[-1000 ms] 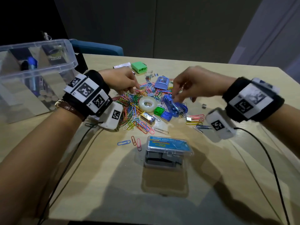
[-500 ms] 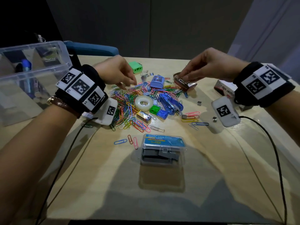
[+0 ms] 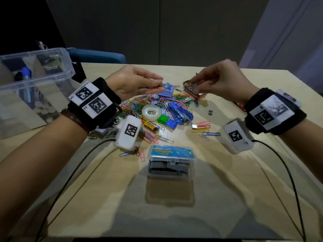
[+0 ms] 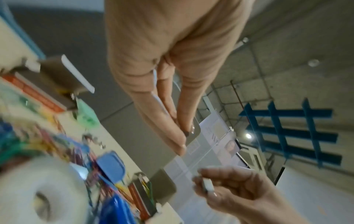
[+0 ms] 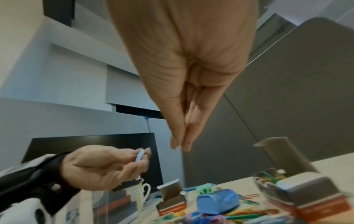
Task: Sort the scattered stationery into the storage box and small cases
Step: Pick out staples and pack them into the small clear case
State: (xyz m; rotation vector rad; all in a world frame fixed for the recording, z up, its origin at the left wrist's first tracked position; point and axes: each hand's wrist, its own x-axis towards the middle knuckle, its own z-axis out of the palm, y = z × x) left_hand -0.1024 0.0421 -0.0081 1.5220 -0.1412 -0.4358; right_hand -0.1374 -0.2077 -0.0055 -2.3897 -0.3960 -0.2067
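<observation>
Paper clips (image 3: 139, 109) unmoved, left hand (image 3: 132, 82) now raised, pinching.

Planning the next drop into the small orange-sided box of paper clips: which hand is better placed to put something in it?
Probably the right. The right hand hovers directly over the small box, fingertips pinched at its opening. The left hand pinches a small pale piece above the paper clip pile, farther away.

The clear small case (image 3: 171, 160) bears a blue label reading "DENTAL FLOSS PICKS".
</observation>
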